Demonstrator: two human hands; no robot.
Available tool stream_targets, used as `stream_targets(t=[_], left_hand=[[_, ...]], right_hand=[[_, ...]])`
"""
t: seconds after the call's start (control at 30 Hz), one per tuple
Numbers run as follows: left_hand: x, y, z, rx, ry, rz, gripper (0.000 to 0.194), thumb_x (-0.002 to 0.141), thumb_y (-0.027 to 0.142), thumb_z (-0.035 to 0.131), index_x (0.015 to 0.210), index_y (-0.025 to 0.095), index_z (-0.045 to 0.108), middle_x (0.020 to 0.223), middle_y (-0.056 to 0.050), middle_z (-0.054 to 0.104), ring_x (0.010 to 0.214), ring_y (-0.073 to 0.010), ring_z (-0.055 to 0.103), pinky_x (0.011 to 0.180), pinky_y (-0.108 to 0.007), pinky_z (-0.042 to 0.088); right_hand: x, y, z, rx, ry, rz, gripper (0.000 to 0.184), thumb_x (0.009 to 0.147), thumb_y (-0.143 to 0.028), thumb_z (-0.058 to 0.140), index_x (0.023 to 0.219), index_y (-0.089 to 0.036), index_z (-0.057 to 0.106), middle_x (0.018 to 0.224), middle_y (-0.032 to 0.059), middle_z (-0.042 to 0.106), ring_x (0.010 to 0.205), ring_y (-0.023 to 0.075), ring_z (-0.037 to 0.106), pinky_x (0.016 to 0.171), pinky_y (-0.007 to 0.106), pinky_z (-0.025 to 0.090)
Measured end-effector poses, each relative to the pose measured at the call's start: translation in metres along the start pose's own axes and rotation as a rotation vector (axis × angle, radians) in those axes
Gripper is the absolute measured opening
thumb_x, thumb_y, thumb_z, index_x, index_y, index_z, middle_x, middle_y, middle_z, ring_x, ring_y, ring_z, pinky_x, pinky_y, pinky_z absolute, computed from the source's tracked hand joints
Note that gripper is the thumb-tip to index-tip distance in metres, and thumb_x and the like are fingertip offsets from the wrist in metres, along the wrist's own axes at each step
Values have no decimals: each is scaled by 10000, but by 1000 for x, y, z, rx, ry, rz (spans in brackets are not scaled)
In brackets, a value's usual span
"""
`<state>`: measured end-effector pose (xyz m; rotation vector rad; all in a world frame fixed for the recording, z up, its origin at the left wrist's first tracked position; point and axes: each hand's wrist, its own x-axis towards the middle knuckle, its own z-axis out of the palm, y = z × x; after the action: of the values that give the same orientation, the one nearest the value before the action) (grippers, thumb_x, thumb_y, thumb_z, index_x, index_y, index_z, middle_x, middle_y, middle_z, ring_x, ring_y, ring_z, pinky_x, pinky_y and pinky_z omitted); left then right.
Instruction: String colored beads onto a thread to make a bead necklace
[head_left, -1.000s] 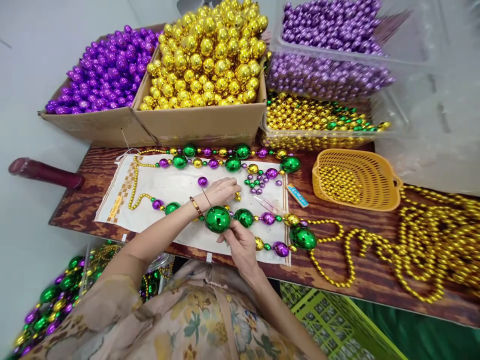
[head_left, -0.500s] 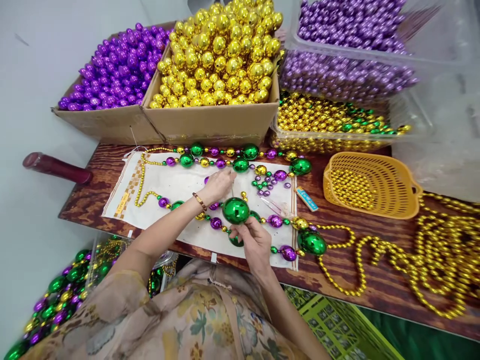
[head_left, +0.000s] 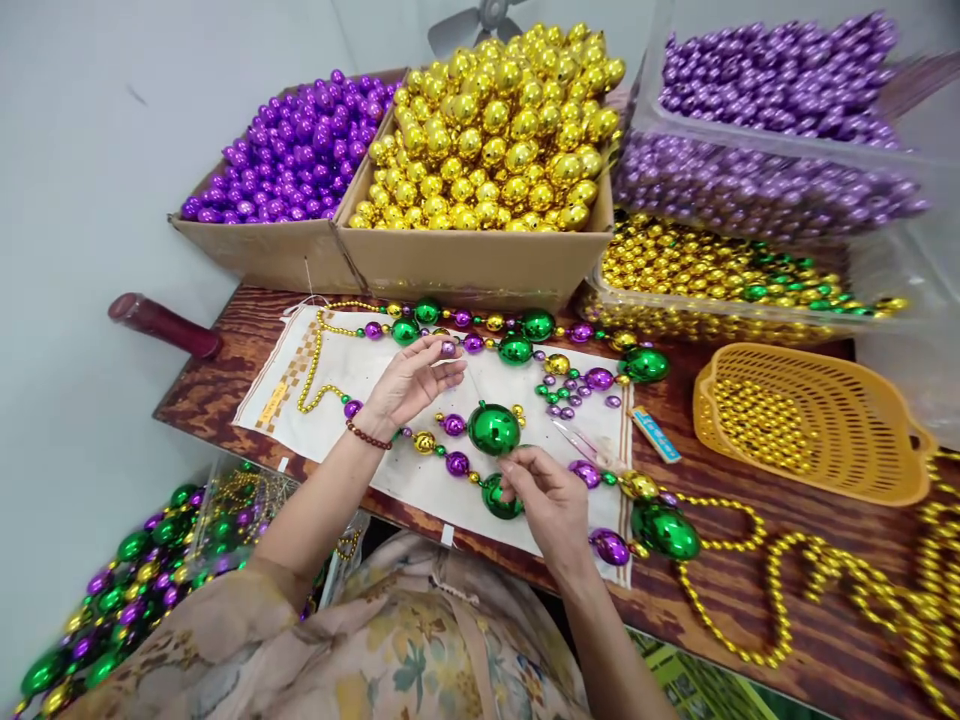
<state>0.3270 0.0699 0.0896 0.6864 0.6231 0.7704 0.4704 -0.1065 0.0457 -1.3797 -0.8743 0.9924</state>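
Over the cloth (head_left: 356,362), your left hand (head_left: 411,386) pinches the purple bead (head_left: 448,349), while your right hand (head_left: 553,500) holds the green bead (head_left: 493,429) by its lower end, so the green one lies to the right of the purple one and nearer to your body.

Bright, diffuse light; glints on large green bead (head_left: 493,430); upper plastic bin (head_left: 750,138) blurred rightward; edges stretched.

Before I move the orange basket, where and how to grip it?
I'd grip the rim at both ends, from the near side: the orange basket is long, its gold beads massed toward the left, so one-ended lifting may tip it. The right end has a handle opening; a clear bin stands behind.
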Motion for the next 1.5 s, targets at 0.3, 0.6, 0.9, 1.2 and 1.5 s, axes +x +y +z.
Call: stream_targets(t=[0.3, 0.6, 0.9, 1.2, 1.5], left_hand=[[-4, 3, 2, 14, -34, 5, 184, 869, 204, 711, 1049, 173, 733, 954, -55, 715, 901, -180, 709, 972, -448, 560], [-3, 4, 1, 81, -75, 58, 243, 829, 236, 760, 1066, 185, 747, 946, -34, 695, 872, -173, 705, 909, -426, 597], [-14, -8, 0, 340, -186, 4, 435, 901, 490, 672, 1220, 194, 678, 1069, -112, 722, 953, -218, 722, 883, -363, 557], [46, -73, -4, 1449, -577, 397, 253, 965, 226, 496, 1098, 207, 710, 1081, -73, 644, 995, -192, 598, 881, -325, 482], [70, -103, -1, 1934, -573, 297, 187, 906, 139, 511, 987, 213, 661, 1034, -65, 596, 983, -209, 556, 825, -285, 465]], right_hand=[[-1, -12, -1, -60, -33, -2, 211, 843, -324, 634, 679, -192, 619, 496, -19, 579, 427, 117, 548, 448, 218, 447], [-2, -9, -2, -45, -38, 38, 209, 841, -328, 629, 689, -185, 622, 473, -23, 574, 394, 111, 544, 412, 202, 409], [-6, 9, 12, 56, 11, 26, 218, 878, -323, 619, 702, -196, 598, 595, -15, 620, 507, 115, 600, 485, 213, 434], [-13, 17, 6, 226, 86, 19, 206, 892, -289, 628, 716, -200, 569, 601, -28, 622, 522, 98, 576, 508, 205, 413], [-18, 23, 2, 236, 81, 1, 204, 914, -289, 603, 733, -198, 577, 613, -33, 616, 532, 100, 593, 505, 207, 405]])
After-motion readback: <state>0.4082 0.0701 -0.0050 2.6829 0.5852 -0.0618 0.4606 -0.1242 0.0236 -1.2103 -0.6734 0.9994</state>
